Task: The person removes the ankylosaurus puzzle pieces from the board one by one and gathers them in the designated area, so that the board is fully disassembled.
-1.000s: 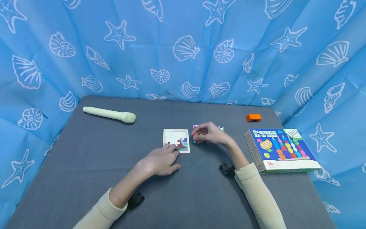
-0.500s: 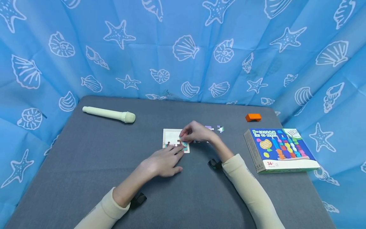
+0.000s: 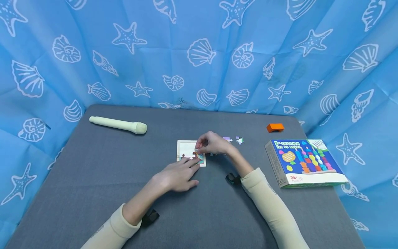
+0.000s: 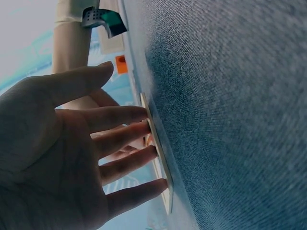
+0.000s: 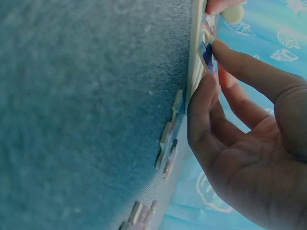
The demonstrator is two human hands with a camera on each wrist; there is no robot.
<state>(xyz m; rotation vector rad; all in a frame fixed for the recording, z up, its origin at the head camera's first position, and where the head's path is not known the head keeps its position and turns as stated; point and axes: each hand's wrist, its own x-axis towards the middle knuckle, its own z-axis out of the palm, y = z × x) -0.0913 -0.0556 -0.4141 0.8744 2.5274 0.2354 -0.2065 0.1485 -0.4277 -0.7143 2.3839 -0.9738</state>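
A small white-rimmed puzzle tray (image 3: 186, 146) lies mid-table, with fitted picture pieces along its near side. My left hand (image 3: 178, 177) rests its straight fingertips on the tray's near edge; in the left wrist view the fingers (image 4: 127, 164) are spread and hold nothing. Over the tray's right side, my right hand (image 3: 213, 143) pinches a puzzle piece (image 5: 207, 56) between thumb and fingers. That piece is tilted against the tray in the right wrist view, and whether it is seated cannot be told. My fingers partly hide the fitted pieces.
Several loose puzzle pieces (image 3: 239, 140) lie right of the tray, some behind my right hand. A pale toy microphone (image 3: 118, 125) lies back left. An orange block (image 3: 275, 128) and a bead-set box (image 3: 306, 163) stand at the right. A blue curtain (image 3: 199, 69) hangs behind the table.
My right hand has moved left from the loose pieces to the tray, bringing a puzzle piece. My left hand has shifted slightly right along the tray. Over the last half second both hands barely moved.
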